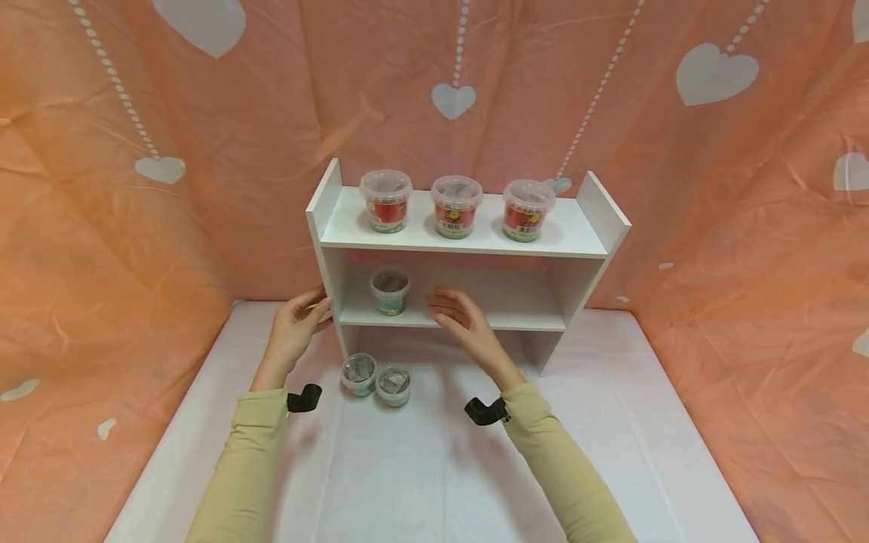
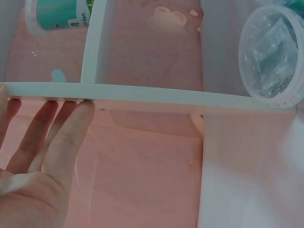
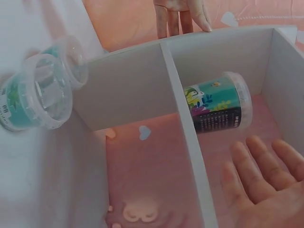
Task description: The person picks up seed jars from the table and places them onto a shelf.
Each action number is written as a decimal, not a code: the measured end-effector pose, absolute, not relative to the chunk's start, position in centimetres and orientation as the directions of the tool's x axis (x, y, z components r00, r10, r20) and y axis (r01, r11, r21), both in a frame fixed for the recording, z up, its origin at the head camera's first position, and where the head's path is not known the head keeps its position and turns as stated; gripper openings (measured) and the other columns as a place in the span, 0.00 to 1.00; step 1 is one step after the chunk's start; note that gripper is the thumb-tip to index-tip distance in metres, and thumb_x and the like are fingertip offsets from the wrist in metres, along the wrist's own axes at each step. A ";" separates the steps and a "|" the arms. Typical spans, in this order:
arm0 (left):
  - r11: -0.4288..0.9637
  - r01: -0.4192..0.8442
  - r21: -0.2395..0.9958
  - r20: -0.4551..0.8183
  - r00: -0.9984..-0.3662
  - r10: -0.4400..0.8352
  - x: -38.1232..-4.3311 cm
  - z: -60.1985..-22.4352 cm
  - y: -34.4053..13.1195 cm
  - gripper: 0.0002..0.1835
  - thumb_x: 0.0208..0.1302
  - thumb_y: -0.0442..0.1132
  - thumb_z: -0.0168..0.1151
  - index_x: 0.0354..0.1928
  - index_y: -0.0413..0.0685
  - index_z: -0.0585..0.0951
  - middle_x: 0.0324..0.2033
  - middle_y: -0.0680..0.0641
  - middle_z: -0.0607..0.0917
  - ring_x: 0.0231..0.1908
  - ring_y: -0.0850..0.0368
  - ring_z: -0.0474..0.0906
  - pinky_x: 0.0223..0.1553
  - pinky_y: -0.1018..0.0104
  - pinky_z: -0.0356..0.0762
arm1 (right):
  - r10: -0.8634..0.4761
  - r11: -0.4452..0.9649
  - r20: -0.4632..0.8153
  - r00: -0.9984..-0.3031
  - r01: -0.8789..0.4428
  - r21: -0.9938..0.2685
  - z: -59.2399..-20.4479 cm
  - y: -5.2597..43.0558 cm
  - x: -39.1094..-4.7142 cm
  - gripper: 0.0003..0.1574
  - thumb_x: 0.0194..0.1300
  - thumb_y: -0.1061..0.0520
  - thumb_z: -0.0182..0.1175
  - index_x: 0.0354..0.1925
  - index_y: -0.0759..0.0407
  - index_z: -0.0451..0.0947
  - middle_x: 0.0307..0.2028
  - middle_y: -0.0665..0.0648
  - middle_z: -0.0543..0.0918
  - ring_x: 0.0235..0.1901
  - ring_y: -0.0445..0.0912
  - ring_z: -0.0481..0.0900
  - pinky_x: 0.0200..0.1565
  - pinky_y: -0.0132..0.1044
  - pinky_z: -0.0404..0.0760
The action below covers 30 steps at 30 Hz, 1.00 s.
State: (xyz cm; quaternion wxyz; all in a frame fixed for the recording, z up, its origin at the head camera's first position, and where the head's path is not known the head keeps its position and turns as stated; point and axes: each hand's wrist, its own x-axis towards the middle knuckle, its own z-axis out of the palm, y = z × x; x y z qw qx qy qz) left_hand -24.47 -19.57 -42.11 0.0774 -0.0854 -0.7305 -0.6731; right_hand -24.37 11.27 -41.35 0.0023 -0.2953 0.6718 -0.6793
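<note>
On the middle level of a white shelf unit (image 1: 462, 323) stands a clear-lidded cup with a teal label (image 1: 390, 292), near the left side panel. My right hand (image 1: 462, 317) is just to the right of this cup, apart from it, with relaxed fingers and nothing held. Against the outer face of the left panel rest the fingertips of my left hand (image 1: 296, 323); in the left wrist view its fingers (image 2: 66, 137) look nearly straight. Two more teal cups, a left one (image 1: 358, 374) and a right one (image 1: 394, 385), stand on the table before the unit.
Along the top level stand three red-labelled cups: left (image 1: 387, 202), middle (image 1: 455, 207) and right (image 1: 526, 211). A white cloth covers the table (image 1: 407, 483). Orange sheeting with white hearts (image 1: 265, 136) hangs behind the unit and along both sides.
</note>
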 end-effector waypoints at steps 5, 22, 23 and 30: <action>0.102 0.217 0.971 0.215 -0.976 0.025 -24.4 -42.0 -19.6 0.26 0.70 0.38 0.56 0.66 0.33 0.67 0.62 0.34 0.71 0.49 0.62 0.77 0.50 0.59 0.78 | -0.438 -0.134 0.387 -0.812 -0.367 -0.921 -42.7 11.7 -24.2 0.27 0.72 0.62 0.51 0.64 0.74 0.62 0.60 0.75 0.68 0.60 0.64 0.67 0.62 0.46 0.70; 0.082 0.219 0.972 0.217 -0.976 0.028 -24.7 -42.2 -19.5 0.25 0.70 0.36 0.55 0.65 0.30 0.67 0.61 0.32 0.70 0.50 0.58 0.77 0.51 0.57 0.77 | -0.492 -0.162 0.434 -0.755 -0.410 -0.897 -42.0 12.1 -21.8 0.23 0.72 0.72 0.34 0.61 0.85 0.58 0.58 0.83 0.65 0.59 0.73 0.62 0.63 0.64 0.59; 0.081 0.217 0.973 0.216 -0.976 0.028 -24.7 -42.2 -19.5 0.25 0.71 0.36 0.55 0.65 0.29 0.67 0.61 0.32 0.70 0.50 0.58 0.77 0.51 0.56 0.77 | -0.496 -0.159 0.435 -0.751 -0.414 -0.896 -42.0 12.0 -21.6 0.24 0.72 0.71 0.34 0.61 0.84 0.58 0.58 0.82 0.65 0.59 0.72 0.62 0.64 0.63 0.60; 0.088 0.218 0.972 0.218 -0.976 0.014 -24.4 -42.0 -19.5 0.26 0.70 0.37 0.56 0.65 0.29 0.67 0.61 0.31 0.70 0.49 0.59 0.77 0.51 0.56 0.77 | -0.513 -0.146 0.412 -0.753 -0.396 -0.906 -42.8 11.8 -21.0 0.26 0.73 0.66 0.32 0.62 0.82 0.59 0.58 0.78 0.68 0.60 0.68 0.64 0.64 0.62 0.60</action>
